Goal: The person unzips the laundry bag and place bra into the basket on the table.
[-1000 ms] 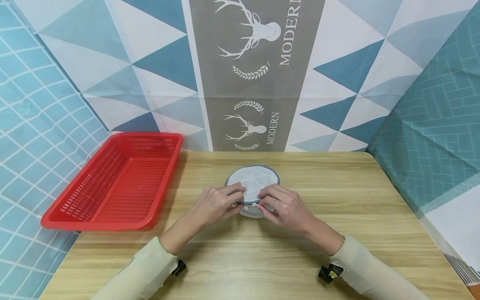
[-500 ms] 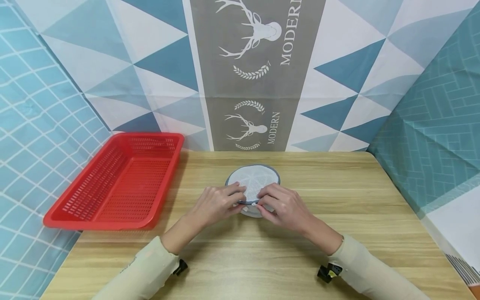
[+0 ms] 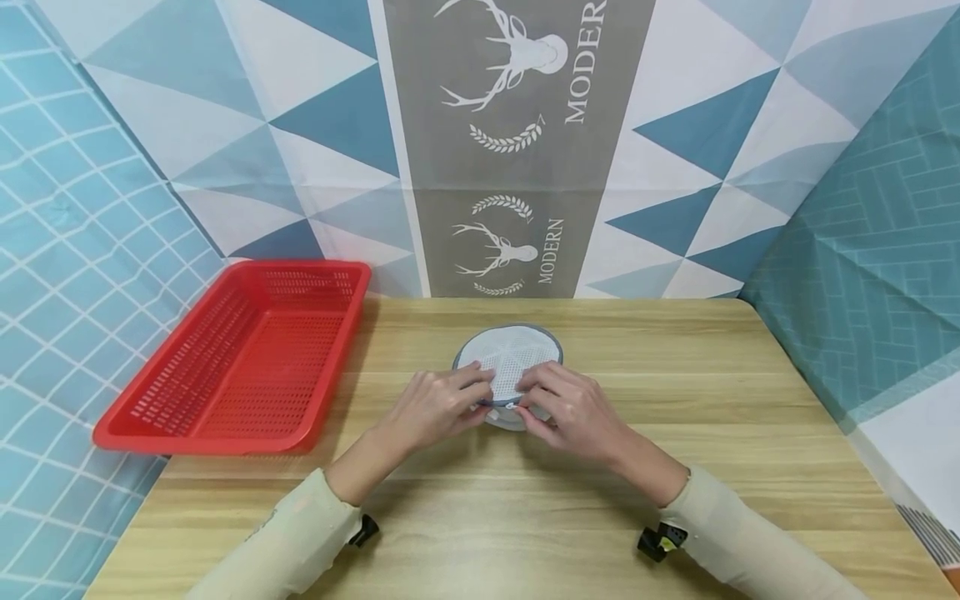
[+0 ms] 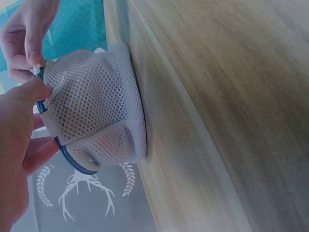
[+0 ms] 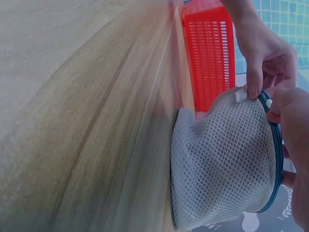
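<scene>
A round white mesh laundry bag [image 3: 517, 354] with a blue-grey zipper rim stands on the wooden table; its mesh side [image 4: 91, 96] bulges softly in the left wrist view. My left hand [image 3: 435, 404] pinches the rim at the near side, thumb below and fingers on the top. Close beside it, my right hand [image 3: 573, 412] pinches the white zipper pull [image 3: 512, 406] between thumb and fingers. A small white tag [image 5: 240, 94] sticks out by the left thumb in the right wrist view. The bag's inside is hidden.
A red plastic basket [image 3: 315, 400] with slotted walls stands at the table's left side. Patterned cloth [image 3: 495, 150] hangs behind the table [image 3: 675, 358]. Each sleeve carries a small black device [image 3: 660, 542] near the wrist.
Both hands keep their places on the rim, with hardly any movement. The whole head view has shifted slightly.
</scene>
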Demonstrator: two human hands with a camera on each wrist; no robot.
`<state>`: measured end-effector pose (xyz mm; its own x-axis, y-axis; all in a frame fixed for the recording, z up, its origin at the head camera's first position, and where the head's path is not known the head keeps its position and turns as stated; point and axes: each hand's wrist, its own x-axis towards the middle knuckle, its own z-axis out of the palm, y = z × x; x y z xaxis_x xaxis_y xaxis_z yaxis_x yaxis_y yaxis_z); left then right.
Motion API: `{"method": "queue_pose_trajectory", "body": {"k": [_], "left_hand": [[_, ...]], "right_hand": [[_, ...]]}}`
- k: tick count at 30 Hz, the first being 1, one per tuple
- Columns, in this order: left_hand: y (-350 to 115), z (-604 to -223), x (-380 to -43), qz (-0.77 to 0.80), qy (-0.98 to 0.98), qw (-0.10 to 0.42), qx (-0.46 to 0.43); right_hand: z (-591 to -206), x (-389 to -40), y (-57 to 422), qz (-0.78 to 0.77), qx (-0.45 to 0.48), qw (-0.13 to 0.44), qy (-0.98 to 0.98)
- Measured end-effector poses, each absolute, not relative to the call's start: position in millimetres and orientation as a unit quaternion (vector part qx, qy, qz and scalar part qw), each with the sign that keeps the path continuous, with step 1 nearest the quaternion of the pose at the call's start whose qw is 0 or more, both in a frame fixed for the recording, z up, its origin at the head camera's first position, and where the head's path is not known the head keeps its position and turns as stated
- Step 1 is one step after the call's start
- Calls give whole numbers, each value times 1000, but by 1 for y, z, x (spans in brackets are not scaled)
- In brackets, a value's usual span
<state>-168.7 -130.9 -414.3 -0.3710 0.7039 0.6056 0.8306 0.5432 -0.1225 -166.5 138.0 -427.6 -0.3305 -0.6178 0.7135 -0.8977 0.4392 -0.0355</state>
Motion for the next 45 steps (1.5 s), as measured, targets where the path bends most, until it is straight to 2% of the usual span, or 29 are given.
{"method": "queue_pose_trajectory", "body": {"k": [12,23,45], "left_hand": [[-133,-414,-171,-110,-827,300,-463],[-130,-413,-172,-94,-813,333,-468],[-131,-413,-168,-95,-824,300,-471]], "right_hand": [[-424,-167,140,219,489,322,-780],[-422,-166,138,210,477,321,-791],[-426,-166,138,207,485,318,-788]]}}
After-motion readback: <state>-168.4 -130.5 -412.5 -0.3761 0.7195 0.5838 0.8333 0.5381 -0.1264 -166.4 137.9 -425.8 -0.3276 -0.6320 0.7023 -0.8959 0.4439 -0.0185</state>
